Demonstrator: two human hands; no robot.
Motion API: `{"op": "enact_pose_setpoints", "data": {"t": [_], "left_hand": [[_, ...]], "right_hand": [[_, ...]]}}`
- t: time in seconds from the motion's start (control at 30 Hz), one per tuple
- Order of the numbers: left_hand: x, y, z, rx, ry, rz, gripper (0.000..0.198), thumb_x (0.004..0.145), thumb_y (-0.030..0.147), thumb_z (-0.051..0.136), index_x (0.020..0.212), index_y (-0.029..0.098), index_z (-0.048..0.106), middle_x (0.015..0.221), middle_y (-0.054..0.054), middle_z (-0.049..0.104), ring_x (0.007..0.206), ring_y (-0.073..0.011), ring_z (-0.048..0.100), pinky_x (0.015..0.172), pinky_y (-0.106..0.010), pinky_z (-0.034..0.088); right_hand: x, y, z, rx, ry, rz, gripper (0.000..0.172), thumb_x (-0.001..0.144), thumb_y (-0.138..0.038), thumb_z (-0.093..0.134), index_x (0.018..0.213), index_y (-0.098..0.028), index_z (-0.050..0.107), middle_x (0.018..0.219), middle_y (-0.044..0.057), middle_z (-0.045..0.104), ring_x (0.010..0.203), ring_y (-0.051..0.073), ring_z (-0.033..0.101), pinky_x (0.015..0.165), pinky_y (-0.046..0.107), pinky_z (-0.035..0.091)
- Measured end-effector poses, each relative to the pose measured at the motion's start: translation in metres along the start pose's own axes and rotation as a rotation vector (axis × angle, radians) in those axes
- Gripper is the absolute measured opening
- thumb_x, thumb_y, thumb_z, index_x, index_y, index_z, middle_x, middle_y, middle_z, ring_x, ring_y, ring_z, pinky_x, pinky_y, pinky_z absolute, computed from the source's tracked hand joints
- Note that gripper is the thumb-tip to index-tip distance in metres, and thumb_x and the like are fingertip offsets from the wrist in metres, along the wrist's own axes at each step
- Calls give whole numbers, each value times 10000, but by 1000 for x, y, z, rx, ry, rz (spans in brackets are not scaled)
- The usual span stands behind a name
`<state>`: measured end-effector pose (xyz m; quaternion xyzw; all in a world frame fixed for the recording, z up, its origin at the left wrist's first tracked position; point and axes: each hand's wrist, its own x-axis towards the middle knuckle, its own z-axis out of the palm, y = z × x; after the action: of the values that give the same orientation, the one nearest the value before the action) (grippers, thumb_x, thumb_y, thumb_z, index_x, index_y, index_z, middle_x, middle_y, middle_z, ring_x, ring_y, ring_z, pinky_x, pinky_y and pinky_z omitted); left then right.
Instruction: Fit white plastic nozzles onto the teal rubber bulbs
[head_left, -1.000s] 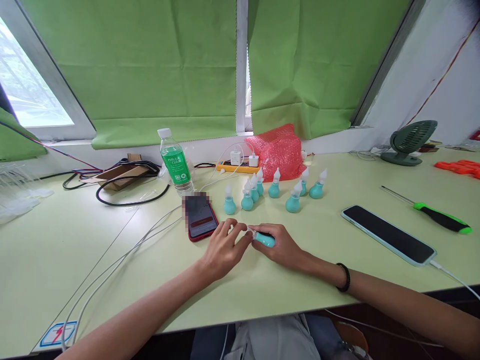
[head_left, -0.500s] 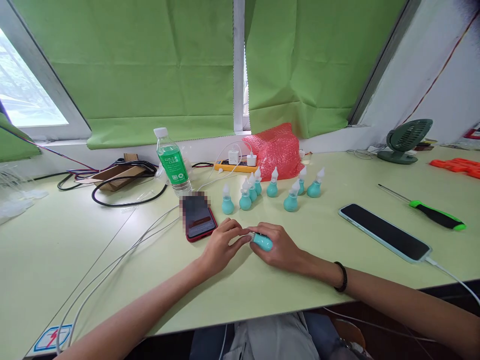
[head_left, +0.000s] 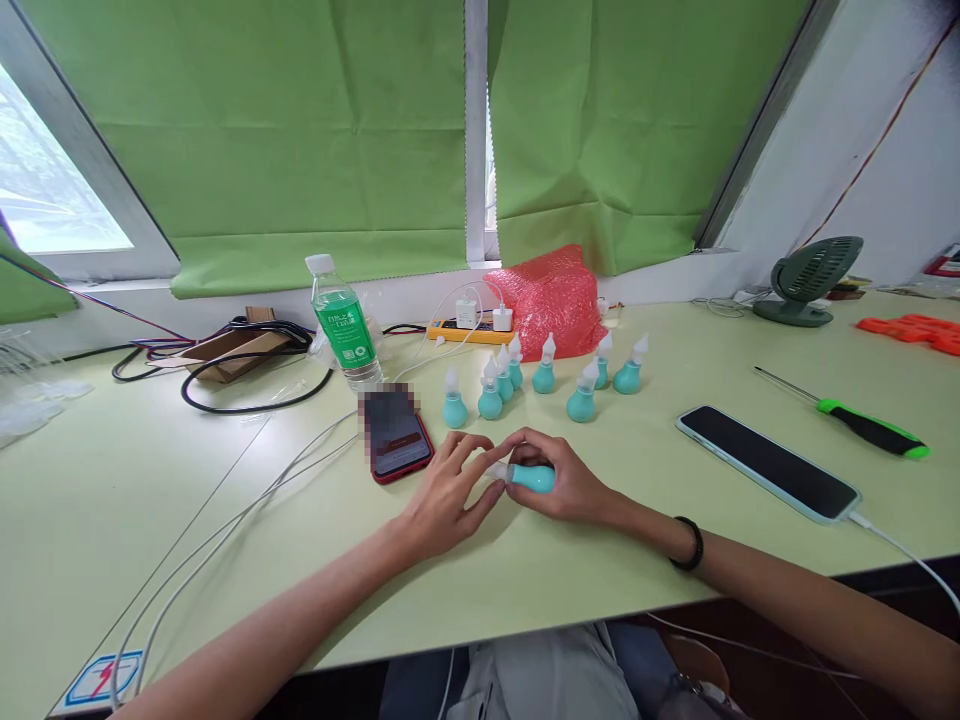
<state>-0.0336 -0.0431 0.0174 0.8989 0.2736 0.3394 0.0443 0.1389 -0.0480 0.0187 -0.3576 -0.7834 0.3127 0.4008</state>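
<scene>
Both hands meet over the near middle of the table around a teal bulb nasal aspirator, lying nearly sideways. My left hand pinches its translucent tip between thumb and fingers. At the neck of the bulb, my right hand closes its thumb and index finger, with the rounded end toward the palm. Just beyond the hands stand several similar aspirators, upright with pale tips pointing up; the closest are one at the left and one at the right.
Left of the hands lies a red-cased phone, with a water bottle behind it. A red bubble-wrap bag and an orange power strip are at the back. To the right are another phone, a screwdriver and a fan.
My right hand's fingers have shifted to the bulb's neck, and the aspirator lies more level, a little further right. More of its translucent tip shows between the hands.
</scene>
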Motion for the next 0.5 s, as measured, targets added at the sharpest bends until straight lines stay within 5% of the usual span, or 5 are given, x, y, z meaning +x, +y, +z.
{"op": "enact_pose_setpoints", "data": {"t": [0.1, 0.2, 0.27, 0.4, 0.5], "left_hand": [[0, 0, -2, -4, -48, 37, 215, 816, 207, 401, 1007, 137, 473, 865, -79, 530, 803, -167, 432, 727, -321, 397], [-2, -1, -2, -10, -15, 27, 152, 818, 229, 395, 878, 126, 491, 774, -67, 521, 733, -156, 431, 670, -291, 390], [-3, -1, -3, -13, -11, 11, 156, 816, 251, 393, 777, 132, 487, 712, -51, 505, 687, -147, 430, 621, -270, 372], [0, 2, -8, -101, -175, -40, 290, 837, 306, 324, 616, 152, 432, 543, 12, 407, 505, -99, 355, 484, -226, 289], [3, 7, -11, -358, -290, -242, 381, 861, 335, 234, 547, 157, 356, 467, 49, 329, 425, -64, 270, 438, -201, 245]], "right_hand": [[3, -1, -8, 167, -113, 120, 330, 661, -213, 565, 936, -173, 388, 632, -33, 519, 563, 90, 483, 531, 200, 391], [5, -1, -11, 103, -258, 139, 146, 691, -260, 545, 744, -146, 471, 565, -39, 466, 523, 73, 421, 495, 185, 340], [4, -2, -9, 36, -319, 112, 187, 706, -278, 533, 606, -137, 464, 534, -42, 422, 511, 64, 378, 485, 184, 313], [0, -9, -6, 68, -359, 71, 269, 740, -347, 506, 583, -137, 442, 531, -45, 390, 502, 59, 347, 470, 184, 293], [0, -12, -7, 106, -424, 71, 324, 776, -396, 449, 585, -134, 449, 546, -35, 405, 501, 58, 361, 476, 186, 300]]}}
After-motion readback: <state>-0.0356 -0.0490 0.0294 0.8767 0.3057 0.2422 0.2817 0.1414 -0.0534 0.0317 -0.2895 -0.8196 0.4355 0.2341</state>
